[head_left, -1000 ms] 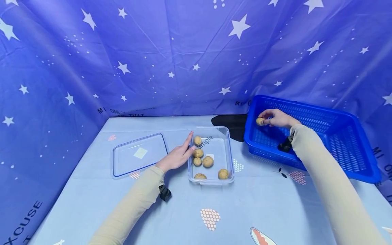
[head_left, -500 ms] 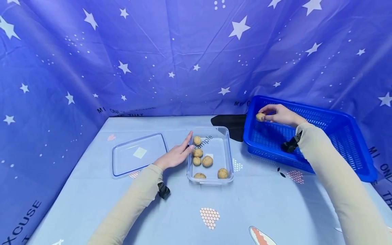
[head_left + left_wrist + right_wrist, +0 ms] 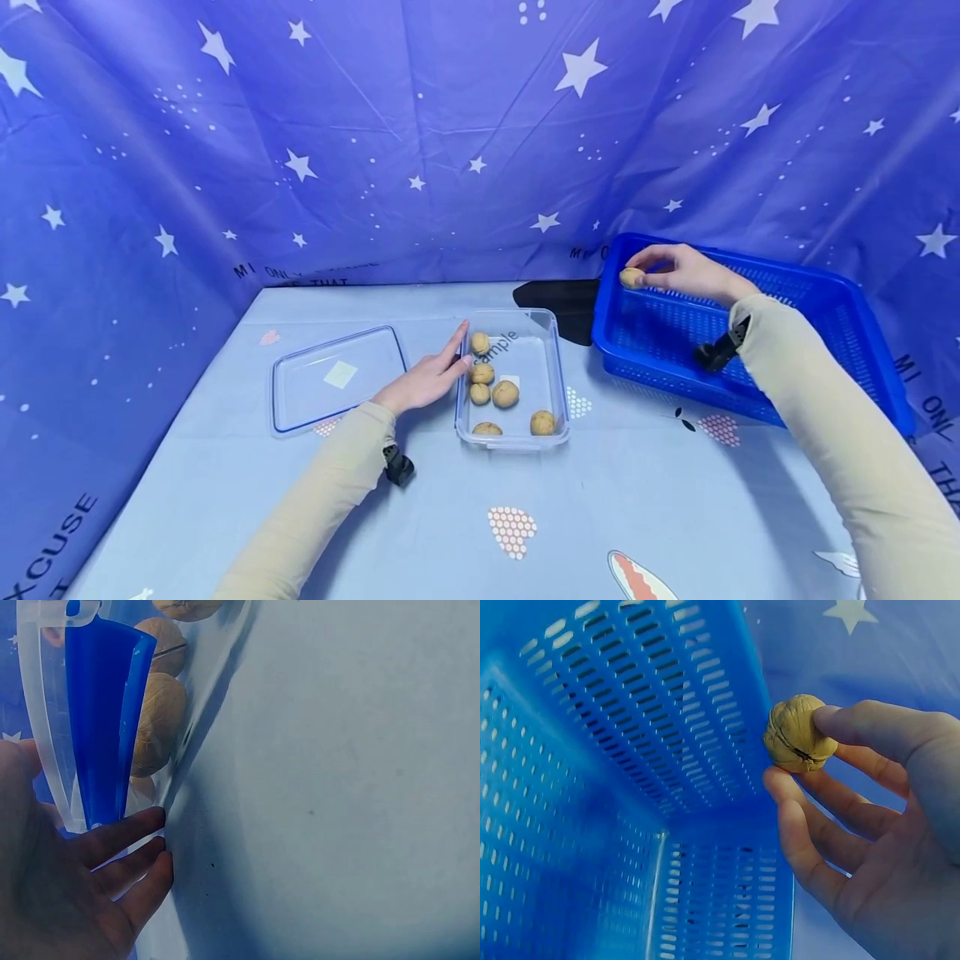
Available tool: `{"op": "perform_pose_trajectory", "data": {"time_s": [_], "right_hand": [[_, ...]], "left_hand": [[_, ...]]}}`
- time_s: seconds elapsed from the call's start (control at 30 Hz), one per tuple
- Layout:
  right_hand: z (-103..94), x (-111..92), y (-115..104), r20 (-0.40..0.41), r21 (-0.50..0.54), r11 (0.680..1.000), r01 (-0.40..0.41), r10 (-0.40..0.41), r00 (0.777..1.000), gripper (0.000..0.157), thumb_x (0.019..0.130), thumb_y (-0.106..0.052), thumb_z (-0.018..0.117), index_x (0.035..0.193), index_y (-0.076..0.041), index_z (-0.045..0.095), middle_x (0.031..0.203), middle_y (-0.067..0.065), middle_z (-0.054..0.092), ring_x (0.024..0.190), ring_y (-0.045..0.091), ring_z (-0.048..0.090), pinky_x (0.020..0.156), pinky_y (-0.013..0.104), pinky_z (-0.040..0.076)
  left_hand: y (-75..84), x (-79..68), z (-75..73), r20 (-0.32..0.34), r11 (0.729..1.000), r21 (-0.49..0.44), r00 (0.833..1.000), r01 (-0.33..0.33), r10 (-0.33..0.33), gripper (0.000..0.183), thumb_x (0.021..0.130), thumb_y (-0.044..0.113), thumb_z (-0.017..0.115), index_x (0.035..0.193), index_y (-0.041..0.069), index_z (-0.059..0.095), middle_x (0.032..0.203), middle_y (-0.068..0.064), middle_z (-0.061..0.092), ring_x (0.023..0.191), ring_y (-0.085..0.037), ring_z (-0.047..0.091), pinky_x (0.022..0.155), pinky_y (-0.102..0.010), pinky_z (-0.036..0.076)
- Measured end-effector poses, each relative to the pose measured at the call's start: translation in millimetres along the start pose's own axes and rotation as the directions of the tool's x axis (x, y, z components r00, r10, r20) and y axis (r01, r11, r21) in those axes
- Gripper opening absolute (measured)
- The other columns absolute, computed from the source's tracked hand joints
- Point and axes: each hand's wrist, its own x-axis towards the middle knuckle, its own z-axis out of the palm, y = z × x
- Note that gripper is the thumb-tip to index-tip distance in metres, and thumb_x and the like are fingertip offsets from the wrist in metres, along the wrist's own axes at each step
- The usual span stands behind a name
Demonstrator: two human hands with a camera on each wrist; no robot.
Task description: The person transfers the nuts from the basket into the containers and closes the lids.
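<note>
A walnut (image 3: 801, 733) is pinched between the thumb and fingers of my right hand (image 3: 693, 273), over the left end of the blue basket (image 3: 690, 398). In the right wrist view the basket's slotted walls lie to the left of the walnut. My left hand (image 3: 423, 383) has its fingers extended along the left side of a clear plastic container (image 3: 562, 387). Several walnuts (image 3: 506, 394) lie inside this container, mostly toward its left side. The left wrist view shows straight fingers (image 3: 127, 834) against the container's side, with walnuts (image 3: 159, 724) behind the clear wall.
A clear lid (image 3: 300, 400) with a blue seal lies flat on the table, left of the container. A patterned blue cloth covers the table (image 3: 435, 525). A starry blue curtain (image 3: 375, 100) hangs behind and at both sides.
My right hand has risen slightly within the basket area with the walnut in its fingers. The left hand stays at the container, and the whole view has shifted a little.
</note>
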Motion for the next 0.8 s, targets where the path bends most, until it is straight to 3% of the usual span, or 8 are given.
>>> {"op": "perform_pose_trajectory", "data": {"time_s": [0.4, 0.8], "right_hand": [[12.8, -9, -21, 0.025, 0.007, 0.998, 0.055, -0.055, 0.998, 0.032, 0.098, -0.018, 0.058, 0.127, -0.006, 0.058, 0.121, 0.014, 0.059, 0.106, 0.029, 0.054, 0.086, 0.043, 0.049], [26.7, -13, -31, 0.027, 0.019, 0.994, 0.109, -0.110, 0.994, 0.028, 0.096, -0.012, 0.060, 0.124, -0.006, 0.061, 0.118, 0.012, 0.060, 0.100, 0.031, 0.058, 0.082, 0.035, 0.050]], "left_hand": [[0.4, 0.1, 1.3, -0.023, 1.000, 0.003, 1.000, 0.005, -0.005, 0.066, 0.103, 0.048, 0.033, 0.157, 0.028, -0.001, 0.150, -0.024, 0.030, 0.130, -0.048, 0.037, 0.108, -0.060, 0.026], [0.2, 0.7, 0.1, -0.010, 1.000, 0.007, 1.000, 0.021, -0.021, 0.066, 0.102, 0.051, 0.034, 0.156, 0.034, -0.002, 0.151, -0.022, 0.029, 0.130, -0.047, 0.037, 0.108, -0.060, 0.027]]}}
